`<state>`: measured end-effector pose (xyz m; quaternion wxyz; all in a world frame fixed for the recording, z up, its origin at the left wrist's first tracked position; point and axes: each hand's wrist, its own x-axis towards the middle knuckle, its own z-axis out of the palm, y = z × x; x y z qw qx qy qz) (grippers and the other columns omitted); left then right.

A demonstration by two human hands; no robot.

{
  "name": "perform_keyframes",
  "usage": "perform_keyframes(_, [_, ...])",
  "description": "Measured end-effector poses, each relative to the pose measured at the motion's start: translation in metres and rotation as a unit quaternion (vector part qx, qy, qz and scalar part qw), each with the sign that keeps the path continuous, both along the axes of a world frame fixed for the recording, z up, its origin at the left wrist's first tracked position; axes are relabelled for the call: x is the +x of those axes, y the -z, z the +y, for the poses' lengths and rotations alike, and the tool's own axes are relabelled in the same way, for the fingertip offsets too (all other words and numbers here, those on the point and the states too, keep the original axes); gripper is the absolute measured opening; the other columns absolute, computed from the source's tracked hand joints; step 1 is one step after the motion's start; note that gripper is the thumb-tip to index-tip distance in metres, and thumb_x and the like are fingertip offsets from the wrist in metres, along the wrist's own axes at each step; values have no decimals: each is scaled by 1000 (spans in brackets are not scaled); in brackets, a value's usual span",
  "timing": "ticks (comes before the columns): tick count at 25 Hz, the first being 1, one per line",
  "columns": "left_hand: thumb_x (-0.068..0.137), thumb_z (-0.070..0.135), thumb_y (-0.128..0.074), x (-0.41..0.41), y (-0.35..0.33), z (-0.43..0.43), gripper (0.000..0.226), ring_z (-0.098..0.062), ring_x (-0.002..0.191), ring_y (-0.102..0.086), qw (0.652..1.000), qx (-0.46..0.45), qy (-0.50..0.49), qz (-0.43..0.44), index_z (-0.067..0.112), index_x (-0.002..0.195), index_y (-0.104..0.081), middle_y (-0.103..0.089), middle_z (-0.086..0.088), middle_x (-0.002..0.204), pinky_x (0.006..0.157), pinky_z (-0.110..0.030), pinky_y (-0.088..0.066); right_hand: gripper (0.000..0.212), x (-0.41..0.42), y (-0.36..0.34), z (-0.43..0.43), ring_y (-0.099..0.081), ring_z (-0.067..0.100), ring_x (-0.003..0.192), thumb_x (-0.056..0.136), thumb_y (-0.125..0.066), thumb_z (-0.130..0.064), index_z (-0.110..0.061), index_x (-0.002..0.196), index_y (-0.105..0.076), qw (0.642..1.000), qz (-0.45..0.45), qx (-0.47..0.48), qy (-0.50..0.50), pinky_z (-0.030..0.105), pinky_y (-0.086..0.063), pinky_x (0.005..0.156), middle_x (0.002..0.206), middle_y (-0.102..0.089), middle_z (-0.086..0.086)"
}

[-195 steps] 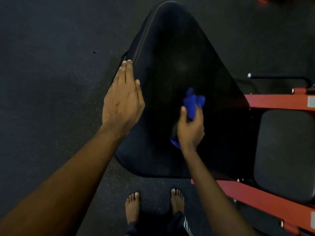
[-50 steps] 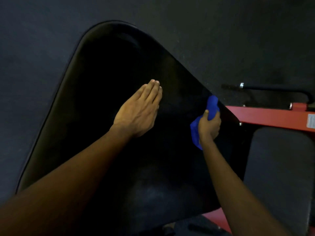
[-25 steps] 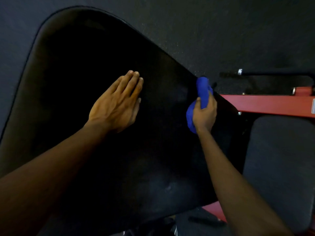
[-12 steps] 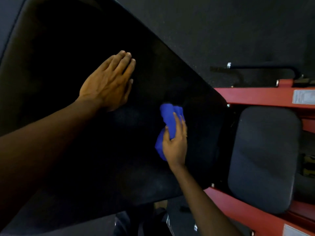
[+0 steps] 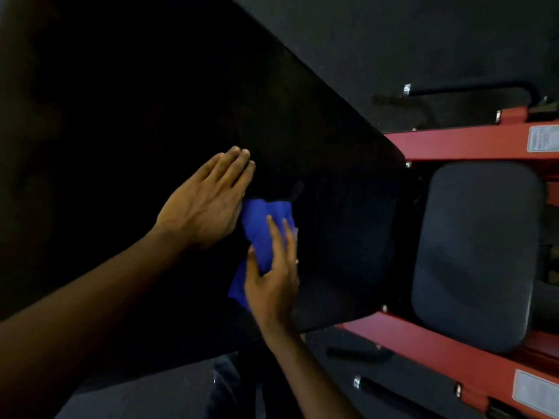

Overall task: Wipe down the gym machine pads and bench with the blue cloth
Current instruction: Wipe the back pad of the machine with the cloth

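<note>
On the broad black pad of a gym machine, my left hand lies flat, fingers straight and together, its right edge touching the blue cloth. Just nearer, my right hand presses the bunched cloth onto the pad, fingers almost straight across it, thumb pinching it from the left; a fold of cloth pokes out at that hand's near left. To the right, a grey seat pad sits between the arms of a red frame, just beside the black pad's right edge. A black bar with a metal tip shows beyond the frame, over dark floor.
</note>
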<state>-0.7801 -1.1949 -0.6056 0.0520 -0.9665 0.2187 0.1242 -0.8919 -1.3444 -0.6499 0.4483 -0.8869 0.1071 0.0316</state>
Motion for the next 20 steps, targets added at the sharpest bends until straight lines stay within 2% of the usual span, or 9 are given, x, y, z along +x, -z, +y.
perform_keyframes(3, [99, 34, -10, 6, -6, -2, 66, -29, 155, -4, 1000, 17, -6, 5, 5, 158, -7, -5, -18, 166, 126, -42, -8, 66, -12, 19, -33, -24, 15, 152, 92, -63, -11, -29, 151, -42, 998, -3, -1, -65, 30, -28, 121, 162, -33, -5])
perform_keyframes(6, [100, 33, -12, 2, -7, -2, 65, -30, 155, -4, 1000, 26, 3, -1, 3, 158, -9, -7, -18, 166, 126, -42, -7, 56, 7, 61, -98, -43, 23, 142, 94, -59, -18, -23, 149, -47, 990, 73, -68, 101, 37, -37, 115, 155, -43, 0])
perform_keyframes(8, [102, 33, -11, 2, -6, -2, 64, -30, 155, -3, 1000, 23, 5, -2, 3, 158, -8, -6, -19, 166, 126, -43, -6, 55, 23, 73, -127, -53, 29, 132, 94, -58, -23, -27, 148, -46, 960, 163, -59, 218, 35, -42, 106, 150, -48, 3])
perform_keyframes(10, [102, 33, -9, 2, -3, -2, 63, -31, 155, -1, 1000, 26, 2, -7, 2, 158, -5, -4, -19, 166, 126, -43, -6, 56, 30, 67, -122, -55, 29, 130, 93, -59, -25, -32, 147, -47, 945, 183, -48, 269, 37, -43, 103, 149, -49, 1])
perform_keyframes(12, [101, 34, -6, 3, -5, -4, 64, -30, 155, 0, 1000, 30, -1, 0, 3, 158, -3, -2, -18, 166, 126, -43, -5, 57, 14, 49, -82, -50, 25, 136, 90, -59, -25, -32, 146, -48, 961, 141, -26, 236, 38, -41, 108, 153, -45, -3])
perform_keyframes(14, [101, 35, -6, 3, -7, -4, 65, -30, 155, 0, 999, 32, 0, 7, 4, 158, -4, -2, -18, 166, 126, -43, -5, 62, -29, 17, -27, -36, 18, 147, 86, -57, -28, -32, 146, -48, 990, 75, -6, 123, 35, -34, 117, 159, -38, -6])
perform_keyframes(17, [101, 31, -12, 4, -7, -3, 63, -30, 154, -7, 1000, 16, -1, -12, 4, 158, -13, -11, -18, 166, 126, -43, -8, 68, -68, -1, -4, -14, 7, 153, 86, -56, -25, -37, 151, -40, 997, 64, 21, -23, 20, -18, 121, 164, -23, -15])
perform_keyframes(18, [102, 31, -12, 3, -6, -3, 63, -30, 155, -7, 1000, 18, -2, -8, 4, 158, -12, -10, -18, 166, 126, -42, -8, 68, -62, 8, -19, -16, 8, 153, 87, -56, -22, -37, 151, -40, 998, 51, 17, -27, 20, -19, 121, 164, -25, -14])
perform_keyframes(20, [102, 33, -10, 2, -5, -4, 63, -30, 155, -3, 999, 33, 2, -1, 4, 158, -6, -5, -17, 166, 126, -42, -6, 63, -32, 34, -56, -33, 16, 148, 86, -53, -23, -33, 148, -45, 997, 59, 2, 48, 28, -30, 119, 159, -37, -7])
